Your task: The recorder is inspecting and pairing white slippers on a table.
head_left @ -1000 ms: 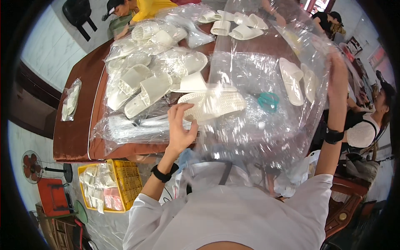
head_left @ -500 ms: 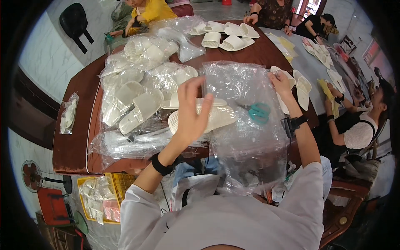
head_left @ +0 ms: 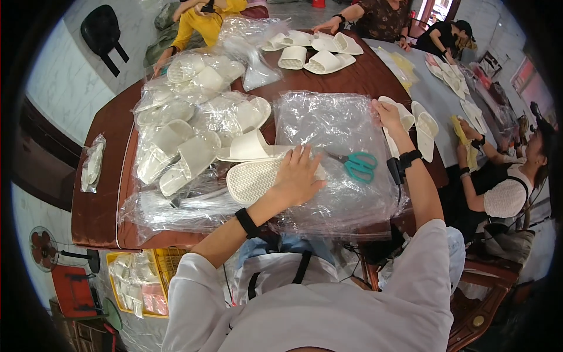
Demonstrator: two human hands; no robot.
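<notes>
A white rubber slipper with a bumpy sole [head_left: 253, 179] lies upside down under the left hand [head_left: 298, 176], whose fingers are spread flat, holding nothing. It rests on a big clear plastic bag [head_left: 337, 126] on the brown counter [head_left: 99, 208]. The right hand [head_left: 387, 114] fingers pinch the bag's far edge. Green scissors [head_left: 359, 166] lie between the hands.

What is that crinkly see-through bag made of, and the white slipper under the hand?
The bag looks like thin clear plastic film: glossy, wrinkled, see-through. The white slipper under the left hand seems to be matte foam or soft rubber, with a ridged moulded sole; which one is unclear.
</notes>
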